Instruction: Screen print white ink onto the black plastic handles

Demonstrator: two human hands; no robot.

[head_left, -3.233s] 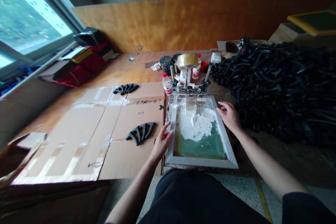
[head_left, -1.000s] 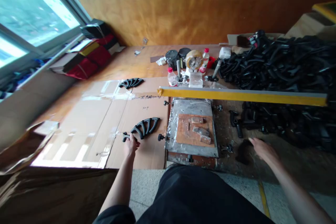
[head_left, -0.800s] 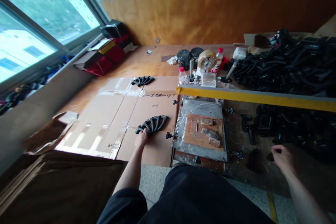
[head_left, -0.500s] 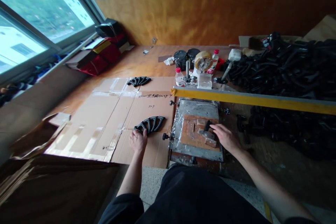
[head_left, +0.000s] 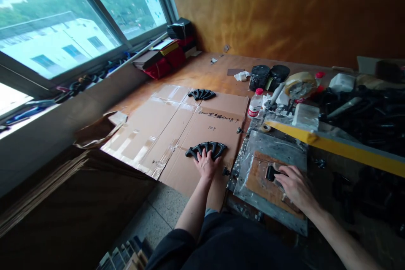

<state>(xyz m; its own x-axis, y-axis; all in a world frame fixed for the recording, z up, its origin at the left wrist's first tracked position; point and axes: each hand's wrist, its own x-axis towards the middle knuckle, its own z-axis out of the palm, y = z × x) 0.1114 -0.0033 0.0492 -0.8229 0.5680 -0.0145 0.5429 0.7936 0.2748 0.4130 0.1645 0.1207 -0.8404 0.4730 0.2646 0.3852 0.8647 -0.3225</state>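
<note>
Open room spans the left of the flattened cardboard (head_left: 139, 137), and a lane runs between the near black parts (head_left: 207, 149) and the far black parts (head_left: 201, 94). Rightward, the far knob (head_left: 240, 130), near knob (head_left: 226, 171) and bottle (head_left: 255, 103) obstruct; the yellow-edged frame (head_left: 348, 150) crosses the far right.

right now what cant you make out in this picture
All in the head view:
Far end of the black plastic part: hidden by the right hand.
Lower ends of some fanned black curved parts: behind the left hand.
Right end of the long yellow-and-grey bar: cut off by the edge.
Single pieces in the black heap: dark, blurred.
</note>
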